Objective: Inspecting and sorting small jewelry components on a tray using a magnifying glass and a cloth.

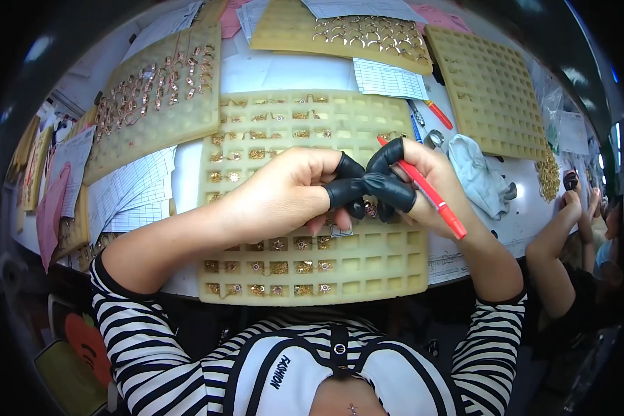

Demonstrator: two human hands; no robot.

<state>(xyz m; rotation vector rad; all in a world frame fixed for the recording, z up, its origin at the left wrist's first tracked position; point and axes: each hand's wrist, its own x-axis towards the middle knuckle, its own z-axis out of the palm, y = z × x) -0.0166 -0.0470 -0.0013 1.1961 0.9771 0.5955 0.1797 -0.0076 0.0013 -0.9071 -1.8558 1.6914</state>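
My left hand (307, 182) and my right hand (421, 182) meet over a pale yellow compartment tray (312, 300), with black finger cots on their fingertips. Between them they pinch a small jewelry piece (370, 208) with a pinkish stone, mostly hidden by the fingers. A red marker pen (430, 196) also lies in my right hand, slanting across the palm between thumb and forefinger. Just below the left fingers is a small white tag (341, 230); what it is fixed to cannot be made out. Gold chains and stone-set pieces (278, 268) fill many of the tray's left compartments.
Trays of rings stand at the left (182, 122) and back (286, 31). Another compartment tray (491, 104) is at the right, near a pale cloth (473, 171), a red-and-yellow pen (439, 114) and gold chains (548, 174). Printed sheets (135, 192) lie left. A co-worker's arm (548, 255) reaches in.
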